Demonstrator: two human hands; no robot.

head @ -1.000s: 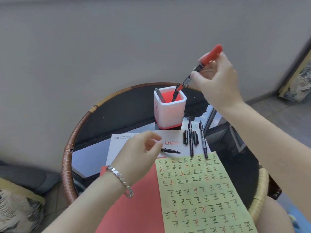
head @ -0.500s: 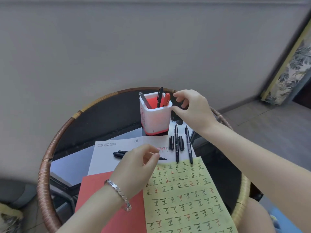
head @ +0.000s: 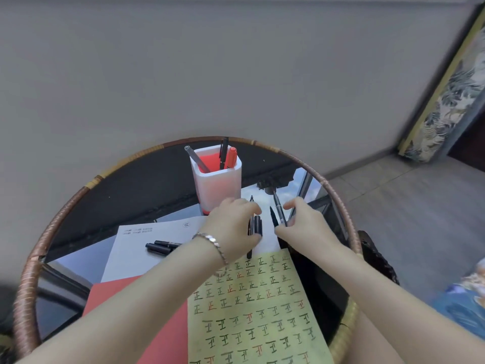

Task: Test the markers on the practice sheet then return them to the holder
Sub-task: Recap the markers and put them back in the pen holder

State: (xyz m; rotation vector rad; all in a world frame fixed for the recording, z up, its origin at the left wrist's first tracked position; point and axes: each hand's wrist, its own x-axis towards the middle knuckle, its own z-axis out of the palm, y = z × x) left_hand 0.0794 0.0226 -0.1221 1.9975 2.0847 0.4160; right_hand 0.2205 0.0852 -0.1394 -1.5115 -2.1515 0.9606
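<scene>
A plain grey wall (head: 236,69) fills the upper frame, with a patterned framed panel (head: 451,95) leaning at the right and grey floor tiles (head: 409,206) below it. A round glass-topped table (head: 126,195) with a woven rattan rim sits against the wall, its far rim close to the wall and its right rim open to the floor. On it lie a white sheet (head: 136,256), a red sheet (head: 157,334) and the yellow-green practice sheet (head: 252,319), gridded with black and red characters and running off the near edge. The white holder (head: 216,185) with red lining stands near the far rim, carrying a red marker (head: 231,157), a black pen (head: 223,151) and a grey pen (head: 196,158). Just in front of it, the left hand (head: 233,229), a bracelet at the wrist, curls over a black marker (head: 250,232) and a loose cap (head: 258,225) on the white sheet; whether it grips either cannot be told. The right hand (head: 304,227), close beside, pinches a black marker (head: 279,211) between thumb and fingers. Two more black markers (head: 161,246) lie left of the left wrist.
</scene>
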